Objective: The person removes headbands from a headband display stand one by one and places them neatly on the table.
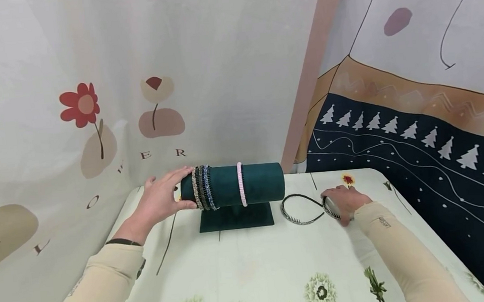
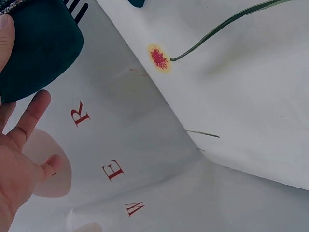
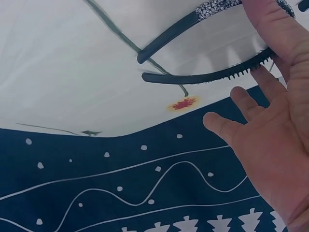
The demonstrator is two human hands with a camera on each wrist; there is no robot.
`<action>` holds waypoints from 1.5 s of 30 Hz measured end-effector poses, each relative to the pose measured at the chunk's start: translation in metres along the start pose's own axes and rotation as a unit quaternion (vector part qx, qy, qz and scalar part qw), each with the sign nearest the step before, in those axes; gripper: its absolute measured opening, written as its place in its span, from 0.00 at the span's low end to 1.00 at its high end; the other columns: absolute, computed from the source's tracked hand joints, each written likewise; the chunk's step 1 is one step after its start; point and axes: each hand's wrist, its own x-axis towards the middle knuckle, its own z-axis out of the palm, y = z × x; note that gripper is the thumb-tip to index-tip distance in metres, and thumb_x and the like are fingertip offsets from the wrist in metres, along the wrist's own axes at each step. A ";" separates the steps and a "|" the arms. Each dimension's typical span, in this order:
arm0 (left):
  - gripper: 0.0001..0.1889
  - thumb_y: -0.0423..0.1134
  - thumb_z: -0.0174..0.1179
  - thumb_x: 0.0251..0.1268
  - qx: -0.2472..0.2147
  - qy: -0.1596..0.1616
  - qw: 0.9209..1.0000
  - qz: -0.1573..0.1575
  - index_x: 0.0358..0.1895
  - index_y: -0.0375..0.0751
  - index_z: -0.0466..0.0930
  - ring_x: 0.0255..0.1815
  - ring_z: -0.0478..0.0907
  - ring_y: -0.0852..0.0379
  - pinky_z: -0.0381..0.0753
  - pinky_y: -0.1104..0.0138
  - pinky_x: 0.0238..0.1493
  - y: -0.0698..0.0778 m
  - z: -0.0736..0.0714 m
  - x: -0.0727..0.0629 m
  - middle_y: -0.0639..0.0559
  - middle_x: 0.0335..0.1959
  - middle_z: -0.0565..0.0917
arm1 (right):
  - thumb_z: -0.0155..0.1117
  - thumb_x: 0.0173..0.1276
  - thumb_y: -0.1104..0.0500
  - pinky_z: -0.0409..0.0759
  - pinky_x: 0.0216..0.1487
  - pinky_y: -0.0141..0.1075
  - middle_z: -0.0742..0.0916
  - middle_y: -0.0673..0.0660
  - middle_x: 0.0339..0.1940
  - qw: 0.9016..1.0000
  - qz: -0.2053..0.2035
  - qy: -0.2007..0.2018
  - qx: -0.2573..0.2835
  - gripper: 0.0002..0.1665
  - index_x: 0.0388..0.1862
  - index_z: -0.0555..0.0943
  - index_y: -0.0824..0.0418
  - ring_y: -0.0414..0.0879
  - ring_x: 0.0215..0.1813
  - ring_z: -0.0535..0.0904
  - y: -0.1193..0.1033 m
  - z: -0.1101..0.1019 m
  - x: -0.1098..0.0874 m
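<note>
A dark green velvet headband stand (image 1: 264, 182), a thick roll on a flat base, stands on the table. Several glittery headbands (image 1: 204, 188) sit side by side at its left end, and a pink headband (image 1: 241, 183) is around it right of the middle. My left hand (image 1: 161, 199) holds the roll's left end, thumb in front and fingers over the top. To the right of the stand, my right hand (image 1: 345, 202) pinches a black headband (image 3: 207, 76) with sparkling stones and inner comb teeth. Another black toothed headband (image 1: 293, 221) lies on the table between that hand and the stand.
A white tablecloth (image 1: 243, 261) with printed flowers covers the table. Pale printed fabric (image 1: 218, 76) hangs behind it, and dark blue fabric with white trees (image 1: 379, 143) hangs along the right side, close to the table's edge.
</note>
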 end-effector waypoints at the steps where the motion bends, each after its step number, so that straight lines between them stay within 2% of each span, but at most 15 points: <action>1: 0.55 0.53 0.83 0.55 0.000 0.000 1.000 0.000 0.86 0.52 0.61 0.79 0.71 0.35 0.49 0.22 0.78 0.000 0.000 0.000 0.42 0.85 0.65 | 0.90 0.44 0.63 0.86 0.50 0.64 0.80 0.68 0.69 1.000 0.001 -0.002 0.001 0.63 0.81 0.70 0.54 0.65 0.60 0.78 -0.001 -0.001 -0.002; 6: 0.56 0.53 0.83 0.55 -0.003 0.000 1.000 -0.001 0.86 0.53 0.60 0.80 0.70 0.36 0.49 0.22 0.78 -0.003 0.002 -0.002 0.42 0.85 0.66 | 0.90 0.46 0.64 0.86 0.51 0.64 0.79 0.70 0.68 1.000 0.004 -0.011 -0.001 0.63 0.82 0.70 0.53 0.66 0.61 0.78 -0.012 -0.005 -0.009; 12: 0.56 0.52 0.83 0.55 -0.013 0.000 1.000 0.000 0.86 0.53 0.60 0.80 0.70 0.36 0.48 0.22 0.78 -0.004 0.003 -0.004 0.42 0.86 0.65 | 0.90 0.45 0.66 0.85 0.54 0.68 0.79 0.71 0.70 1.000 0.005 -0.004 -0.009 0.63 0.81 0.70 0.54 0.72 0.67 0.76 -0.019 -0.005 -0.015; 15: 0.56 0.53 0.83 0.55 -0.016 -0.002 1.000 -0.002 0.86 0.53 0.60 0.80 0.69 0.36 0.48 0.23 0.78 -0.003 0.004 -0.004 0.42 0.86 0.64 | 0.90 0.44 0.66 0.83 0.57 0.71 0.77 0.71 0.74 1.000 0.008 -0.004 -0.014 0.63 0.81 0.70 0.54 0.75 0.71 0.74 -0.018 -0.002 -0.014; 19: 0.56 0.53 0.82 0.56 -0.020 -0.006 1.000 -0.006 0.86 0.54 0.59 0.80 0.69 0.35 0.47 0.23 0.79 -0.003 0.004 -0.004 0.43 0.86 0.63 | 0.89 0.45 0.67 0.73 0.70 0.75 0.71 0.69 0.82 1.000 0.008 -0.009 -0.021 0.66 0.84 0.67 0.56 0.76 0.79 0.66 -0.013 0.005 -0.007; 24: 0.56 0.54 0.81 0.57 -0.025 -0.006 1.000 -0.010 0.87 0.53 0.58 0.80 0.70 0.35 0.46 0.24 0.80 -0.005 0.004 -0.004 0.43 0.87 0.62 | 0.89 0.46 0.67 0.60 0.78 0.77 0.65 0.71 0.86 1.000 0.013 -0.012 -0.023 0.69 0.86 0.61 0.60 0.76 0.83 0.59 -0.009 0.010 0.000; 34: 0.56 0.54 0.81 0.58 -0.040 -0.003 0.999 -0.011 0.87 0.52 0.57 0.82 0.67 0.36 0.47 0.25 0.80 -0.004 0.005 -0.002 0.46 0.88 0.61 | 0.90 0.50 0.63 0.55 0.81 0.75 0.63 0.73 0.86 0.998 0.060 0.002 0.008 0.68 0.87 0.60 0.62 0.77 0.84 0.56 -0.004 0.008 -0.007; 45: 0.56 0.53 0.81 0.57 -0.045 0.001 0.999 -0.016 0.87 0.51 0.58 0.82 0.66 0.36 0.47 0.26 0.80 -0.006 0.008 -0.001 0.45 0.88 0.61 | 0.88 0.55 0.55 0.58 0.78 0.77 0.63 0.77 0.84 0.996 0.060 0.039 0.045 0.67 0.87 0.58 0.63 0.81 0.81 0.56 0.011 0.016 -0.020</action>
